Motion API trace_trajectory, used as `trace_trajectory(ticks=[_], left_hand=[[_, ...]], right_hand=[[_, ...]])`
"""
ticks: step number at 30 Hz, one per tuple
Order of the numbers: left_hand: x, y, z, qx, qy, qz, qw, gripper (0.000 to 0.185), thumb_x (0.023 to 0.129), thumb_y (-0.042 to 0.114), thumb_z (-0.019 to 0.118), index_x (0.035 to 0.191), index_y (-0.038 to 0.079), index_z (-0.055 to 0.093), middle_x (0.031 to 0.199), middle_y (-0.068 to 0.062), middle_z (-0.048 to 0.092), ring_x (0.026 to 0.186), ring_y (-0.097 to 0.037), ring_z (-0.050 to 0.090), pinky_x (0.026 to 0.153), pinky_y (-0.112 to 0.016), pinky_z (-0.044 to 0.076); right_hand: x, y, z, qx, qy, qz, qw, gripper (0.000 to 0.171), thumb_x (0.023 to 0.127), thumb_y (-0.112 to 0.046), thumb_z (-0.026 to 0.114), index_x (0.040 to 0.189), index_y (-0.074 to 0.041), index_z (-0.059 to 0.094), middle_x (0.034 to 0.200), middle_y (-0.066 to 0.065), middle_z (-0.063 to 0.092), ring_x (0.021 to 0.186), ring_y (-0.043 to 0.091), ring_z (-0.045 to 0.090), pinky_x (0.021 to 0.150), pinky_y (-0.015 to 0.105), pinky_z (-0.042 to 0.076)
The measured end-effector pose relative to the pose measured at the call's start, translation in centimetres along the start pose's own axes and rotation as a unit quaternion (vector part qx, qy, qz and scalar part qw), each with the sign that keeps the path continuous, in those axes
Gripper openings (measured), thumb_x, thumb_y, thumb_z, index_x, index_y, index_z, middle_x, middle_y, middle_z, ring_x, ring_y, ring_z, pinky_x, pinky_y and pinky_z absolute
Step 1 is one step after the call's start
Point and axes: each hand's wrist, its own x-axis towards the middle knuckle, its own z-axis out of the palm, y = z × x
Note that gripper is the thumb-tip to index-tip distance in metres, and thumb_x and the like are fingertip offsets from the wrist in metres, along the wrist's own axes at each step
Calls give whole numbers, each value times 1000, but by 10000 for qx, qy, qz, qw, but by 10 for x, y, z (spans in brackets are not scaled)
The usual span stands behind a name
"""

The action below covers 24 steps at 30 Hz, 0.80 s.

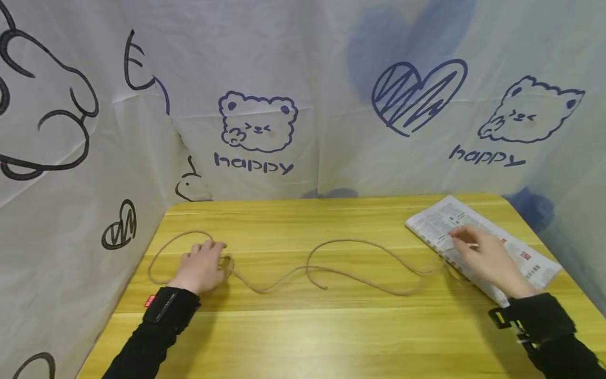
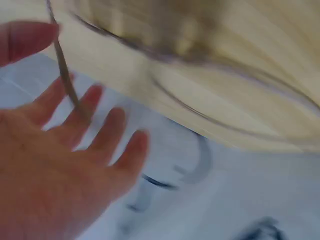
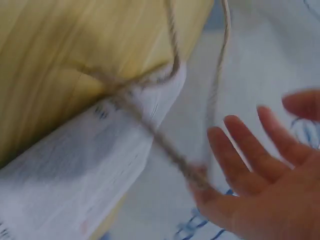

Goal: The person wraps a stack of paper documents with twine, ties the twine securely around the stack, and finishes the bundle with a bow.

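I see 1 cord [image 1: 331,271] lying loose across the table [image 1: 303,326], running in slack curves from the left side to the right. At its left end it forms a wide loop near the table's left edge; at mid-table it makes a second, open bend with a free tip; its right end runs up to the paper [image 1: 478,237].

The left hand [image 1: 202,266] rests on the cord where the left loop crosses itself. In the left wrist view the fingers [image 2: 107,135] are spread and straight, with a strand [image 2: 65,75] passing between thumb and fingers; I see no closed grip, though that view is blurred.

The right hand [image 1: 483,258] lies over the near edge of the folded paper, at the cord's right end. In the right wrist view its fingers [image 3: 250,150] are extended and apart, and the cord [image 3: 165,145] runs over the paper [image 3: 75,170] to the base of those fingers. I cannot tell whether it is pinched there; the view is blurred.

The 2 hands are well apart, 1 at each end of the cord.

The paper lies at an angle at the table's far right corner. A white printed cloth [image 1: 303,79] hangs behind and beside the table, bearing bears, a heart and the word "happy".
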Motion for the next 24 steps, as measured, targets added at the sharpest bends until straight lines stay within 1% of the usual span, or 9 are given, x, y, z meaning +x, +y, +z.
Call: trace_trajectory(ticks=[3, 7, 9, 11, 14, 16, 18, 20, 24], left_hand=[[10, 43, 18, 11, 343, 687, 9970, 48, 94, 23, 69, 137, 7, 56, 141, -19, 56, 131, -45, 47, 105, -66, 39], [21, 96, 44, 112, 55, 1259, 9920, 48, 95, 38, 70, 132, 10, 59, 134, -15, 62, 127, -38, 55, 105, -57, 44], [23, 111, 55, 304, 26, 1299, 9911, 38, 96, 36, 69, 121, 8, 63, 121, -14, 68, 116, -35, 62, 97, -53, 49], [24, 116, 60, 283, 35, 1317, 9909, 22, 98, 29, 66, 104, 8, 65, 102, -10, 70, 99, -30, 67, 85, -47, 53], [24, 107, 54, -507, -125, 1390, 9889, 20, 104, 18, 56, 87, 8, 63, 76, -2, 60, 70, -19, 58, 68, -35, 46], [24, 92, 43, -1329, -365, 1362, 9810, 26, 107, 17, 49, 89, 6, 64, 70, 0, 48, 61, -14, 45, 62, -29, 39], [23, 74, 31, -1971, -480, 1222, 9715, 31, 110, 20, 43, 94, 5, 66, 67, 2, 39, 58, -13, 34, 59, -27, 31], [20, 53, 18, -2268, -430, 1090, 9669, 33, 110, 22, 41, 99, 5, 67, 65, 2, 33, 56, -12, 29, 57, -26, 27], [9, 15, -5, -2231, -138, 819, 9712, 34, 110, 26, 42, 98, 7, 66, 63, 3, 31, 54, -11, 27, 56, -26, 27]], right_hand=[[3, -24, 16, -128, -498, -836, 9952, 32, 100, -8, 58, 130, 3, 58, 128, 30, 61, 118, 49, 57, 94, 62, 47], [4, -43, 41, -563, -1238, -1516, 9790, 49, 87, 2, 70, 134, 1, 56, 133, 24, 61, 123, 45, 58, 100, 58, 49], [3, -43, 52, -869, -1680, -1651, 9680, 54, 84, 0, 76, 135, -1, 56, 127, 19, 65, 117, 38, 62, 97, 52, 53], [3, -39, 60, -1090, -2081, -1703, 9570, 45, 83, -4, 78, 126, -4, 61, 109, 9, 70, 100, 24, 67, 86, 41, 55], [0, -30, 62, -859, -2615, -1556, 9487, 18, 91, -15, 75, 106, -12, 65, 82, -7, 62, 71, 5, 55, 64, 26, 46], [-4, -25, 58, -361, -2909, -1395, 9458, 8, 97, -23, 68, 94, -17, 65, 72, -12, 53, 61, -1, 44, 57, 22, 37], [-7, -21, 53, 149, -3020, -1332, 9438, 21, 101, -30, 62, 83, -18, 63, 66, -14, 45, 55, -3, 37, 54, 21, 32], [-10, -16, 48, 451, -2980, -1323, 9443, 32, 103, -32, 59, 75, -17, 57, 62, -14, 37, 52, -3, 31, 52, 21, 28], [-13, -4, 33, 949, -2790, -1072, 9496, 38, 107, -24, 50, 73, -8, 51, 62, -10, 30, 52, 1, 22, 54, 25, 27]])
